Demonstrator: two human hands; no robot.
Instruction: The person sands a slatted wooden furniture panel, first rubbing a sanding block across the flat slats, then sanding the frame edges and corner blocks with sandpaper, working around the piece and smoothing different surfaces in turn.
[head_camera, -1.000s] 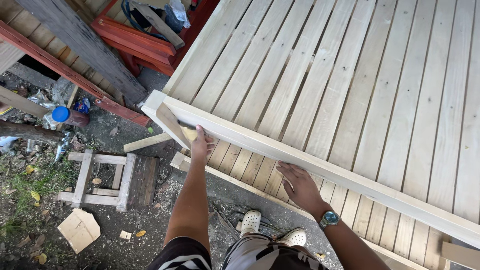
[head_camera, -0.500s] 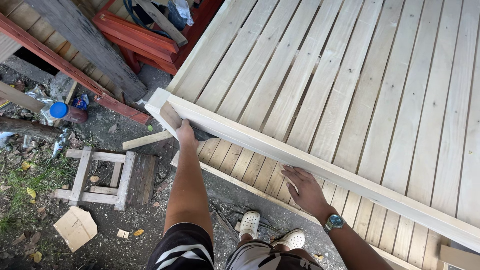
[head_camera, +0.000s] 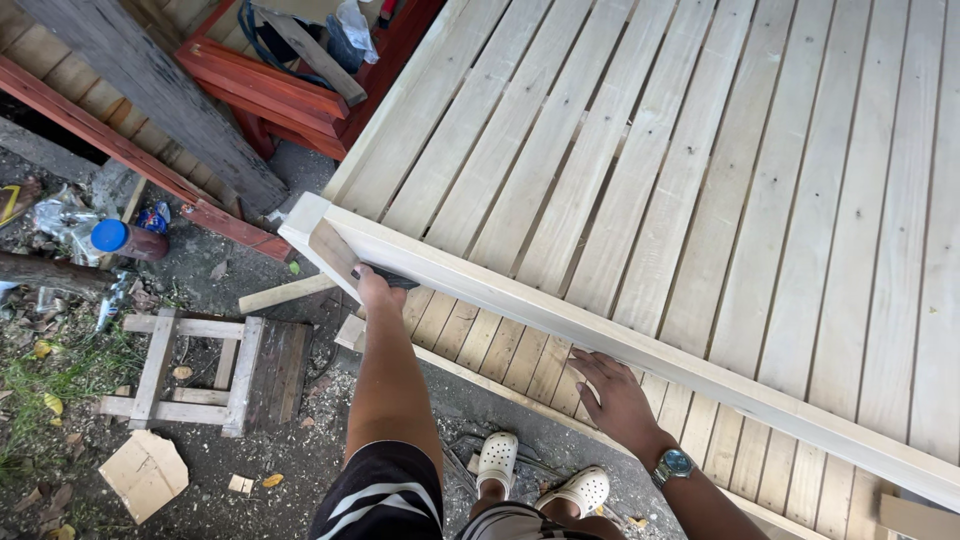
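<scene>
Left hand (head_camera: 375, 290): grip closed on a dark tool (head_camera: 392, 278) against the rail (head_camera: 600, 335).
Right hand (head_camera: 618, 400): grip wide, fingers spread beneath rail.

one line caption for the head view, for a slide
Left hand and right hand on a pale wooden beam above slatted decking.

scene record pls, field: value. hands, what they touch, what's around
left hand: pressing a dark block against the near face of the long pale beam, close to its end
right hand: flat on the beam's lower edge, fingers spread
beam: lies diagonally across the slatted wood platform
wrist: watch on the right
feet: white clogs
ground: small wooden stool, cardboard scrap, blue-capped can
far left: red timber frame
</scene>
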